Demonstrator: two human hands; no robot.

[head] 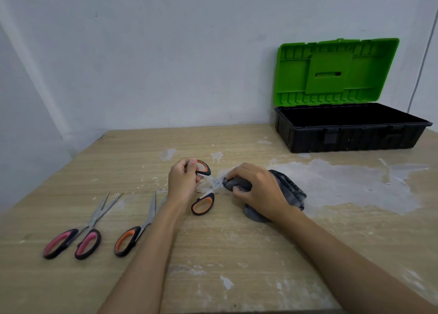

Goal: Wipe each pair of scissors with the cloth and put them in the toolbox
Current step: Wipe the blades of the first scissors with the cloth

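Your left hand (182, 178) is curling its fingers round the upper handle loop of the orange-handled scissors (204, 190), holding them just above the table (213, 254) near its middle. Your right hand (257, 190) is gripping a dark grey cloth (288, 190), bunching it over the blades, so the tips are hidden and you cannot see how far apart they are standing. Both forearms are reaching in from the near edge, the left one crossing over part of another pair.

You are looking at three pairs of scissors in all, one cloth and one toolbox. The held pair is lying with its long axis running left to right, handles spread open toward your left hand, blades pointing right into the cloth. The second orange pair (132, 235) is resting flat to the left, handles toward you and blades pointing away; one of its handles appears to be sitting under your left forearm. The pink-handled scissors (78, 238) are lying farther left, slightly open, pointing the same way. The toolbox (350, 131) is standing at the far right against the wall, its green lid (336, 72) raised upright.
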